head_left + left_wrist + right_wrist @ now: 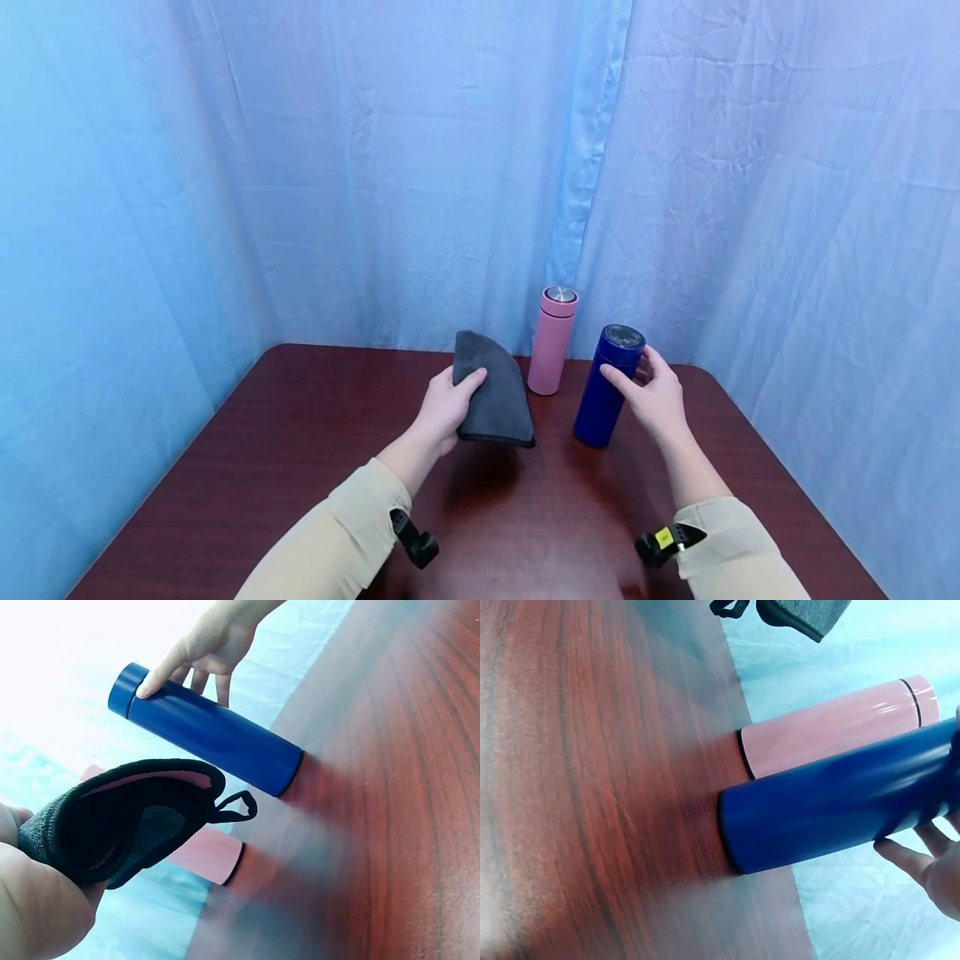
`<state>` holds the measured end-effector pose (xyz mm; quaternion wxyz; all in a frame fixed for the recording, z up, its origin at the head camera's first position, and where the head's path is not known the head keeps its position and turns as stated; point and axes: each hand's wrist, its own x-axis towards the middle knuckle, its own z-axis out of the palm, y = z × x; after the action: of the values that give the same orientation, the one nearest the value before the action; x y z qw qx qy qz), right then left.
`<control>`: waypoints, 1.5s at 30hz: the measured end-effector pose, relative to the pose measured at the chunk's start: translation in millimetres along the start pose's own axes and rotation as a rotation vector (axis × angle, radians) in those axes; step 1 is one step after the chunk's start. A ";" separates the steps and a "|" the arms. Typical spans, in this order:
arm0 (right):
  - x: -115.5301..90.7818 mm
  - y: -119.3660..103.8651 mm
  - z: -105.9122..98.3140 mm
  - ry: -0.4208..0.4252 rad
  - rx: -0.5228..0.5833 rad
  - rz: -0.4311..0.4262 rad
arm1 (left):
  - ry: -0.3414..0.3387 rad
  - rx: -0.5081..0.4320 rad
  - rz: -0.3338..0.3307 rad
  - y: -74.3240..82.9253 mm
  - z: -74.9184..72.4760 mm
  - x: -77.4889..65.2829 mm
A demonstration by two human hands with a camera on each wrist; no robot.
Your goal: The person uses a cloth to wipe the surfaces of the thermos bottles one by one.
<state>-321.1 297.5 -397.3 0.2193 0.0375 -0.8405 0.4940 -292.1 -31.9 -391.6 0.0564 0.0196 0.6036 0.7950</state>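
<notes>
Head — fabric pouch (495, 400), blue cylinder (599, 406)

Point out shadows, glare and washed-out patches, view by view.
Head: a dark shadow on the table below the grey fabric piece; left wrist: the curtain bleached white toward the upper left; right wrist: pale glare on the blue bottle.

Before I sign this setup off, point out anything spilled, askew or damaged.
Nothing stands out: the pink bottle stands upright, the blue bottle in the right hand and the grey fabric item in the left hand show no visible damage, and no spill shows on the table.
</notes>
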 end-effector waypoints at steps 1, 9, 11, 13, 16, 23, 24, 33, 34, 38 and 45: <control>0.8 -0.2 -0.2 0.003 -0.007 -0.001 | 0.001 0.003 0.005 1.6 -0.5 0.1; 4.8 -4.0 -2.9 0.013 -0.075 -0.021 | 0.003 0.034 0.039 15.4 -4.2 -0.4; 4.7 -7.0 -3.9 0.013 -0.076 -0.034 | 0.002 0.040 0.051 19.3 -5.7 -1.1; 4.1 -11.6 -4.9 0.014 -0.063 -0.043 | 0.003 0.049 0.074 23.4 -7.2 -1.9; 2.5 -20.4 -6.6 0.013 -0.031 -0.055 | 0.011 0.066 0.112 28.7 -10.4 -3.5; -5.1 -40.6 -3.6 -0.037 0.045 -0.087 | 0.016 0.101 0.159 38.0 -25.7 -11.9; -6.8 -43.3 -2.2 -0.048 0.065 -0.093 | 0.012 0.105 0.162 38.5 -29.0 -13.6; -21.4 -64.4 16.8 -0.127 0.217 -0.131 | -0.011 0.164 0.178 39.3 -57.4 -36.2; -22.6 -65.9 19.0 -0.133 0.222 -0.136 | -0.013 0.166 0.179 38.8 -59.3 -38.7; -28.9 -74.0 26.2 -0.162 0.266 -0.148 | -0.025 0.171 0.185 37.4 -63.8 -46.9; -42.6 -92.6 39.7 -0.198 0.319 -0.134 | -0.089 0.235 0.208 32.3 -62.0 -57.1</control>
<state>-270.0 210.1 -355.7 0.1592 0.1760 -0.7648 0.5990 -243.7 -106.3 -375.2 -0.0021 0.1239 0.6841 0.7188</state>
